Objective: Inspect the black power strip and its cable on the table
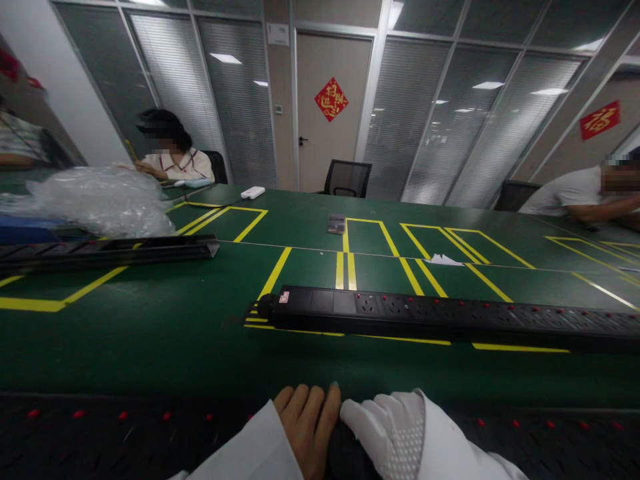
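Note:
Low in the middle of the head view, my left hand [310, 420] is bare, its fingers bent over a dark object near the table's front edge. My right hand [385, 427], in a white dotted glove, curls beside it with its fingertips close to the left thumb side. A dark rounded shape shows between the two hands; what they grip is too dark to make out. A black strip with red dots [123, 427] runs along the bottom, behind both hands. Beyond them a long black power strip [395, 313] with sockets and small red switches lies on the green table [165, 347].
Clear plastic wrap [100, 200] and a black metal channel [165, 250] lie at the left. A white box [253, 193], a dark card [337, 223] and torn white paper [445, 260] are farther back. People sit at the far left and right. Yellow tape marks the table.

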A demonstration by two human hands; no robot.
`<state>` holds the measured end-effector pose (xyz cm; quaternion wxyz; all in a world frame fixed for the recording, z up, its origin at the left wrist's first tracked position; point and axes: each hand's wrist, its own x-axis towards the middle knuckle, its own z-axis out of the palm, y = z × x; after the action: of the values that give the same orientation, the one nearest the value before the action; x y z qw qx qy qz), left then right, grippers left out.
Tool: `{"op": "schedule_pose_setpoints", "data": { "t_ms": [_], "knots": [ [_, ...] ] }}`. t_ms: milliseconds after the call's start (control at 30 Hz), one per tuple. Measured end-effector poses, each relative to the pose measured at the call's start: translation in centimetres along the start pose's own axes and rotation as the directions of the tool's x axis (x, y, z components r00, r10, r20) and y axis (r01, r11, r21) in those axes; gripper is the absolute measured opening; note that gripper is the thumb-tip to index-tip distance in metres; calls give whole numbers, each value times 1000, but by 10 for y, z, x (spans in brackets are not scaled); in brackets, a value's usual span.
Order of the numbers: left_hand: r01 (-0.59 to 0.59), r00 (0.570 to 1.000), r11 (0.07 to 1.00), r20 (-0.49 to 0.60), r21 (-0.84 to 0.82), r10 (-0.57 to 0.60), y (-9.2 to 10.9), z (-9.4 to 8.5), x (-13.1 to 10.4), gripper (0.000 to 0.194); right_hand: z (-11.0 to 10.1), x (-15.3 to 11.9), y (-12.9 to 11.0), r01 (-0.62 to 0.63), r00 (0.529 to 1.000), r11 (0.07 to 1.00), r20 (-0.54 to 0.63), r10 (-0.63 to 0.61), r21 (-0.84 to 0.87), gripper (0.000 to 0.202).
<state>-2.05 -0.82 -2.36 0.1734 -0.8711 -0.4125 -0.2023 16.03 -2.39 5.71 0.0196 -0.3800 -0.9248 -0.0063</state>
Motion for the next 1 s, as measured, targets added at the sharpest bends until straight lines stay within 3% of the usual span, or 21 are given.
{"op": "schedule_pose_setpoints", "data": {
  "t_ms": [267, 633, 1000],
  "knots": [
    [-6, 1000, 1000, -25, 5, 7, -1, 3, 0, 36, -1, 0, 0, 2, 1000, 1000, 3, -2, -5, 32],
    [-12, 999, 1000, 46, -14, 13, -1, -5, 1, 35, -4, 1, 0, -2, 1000, 1000, 10, 2, 1, 33],
    [-1, 999, 1000, 49, -10, 2, 0, -10, 3, 35, -5, 1, -1, 5, 1000, 1000, 14, -5, 8, 32]
  ]
}}
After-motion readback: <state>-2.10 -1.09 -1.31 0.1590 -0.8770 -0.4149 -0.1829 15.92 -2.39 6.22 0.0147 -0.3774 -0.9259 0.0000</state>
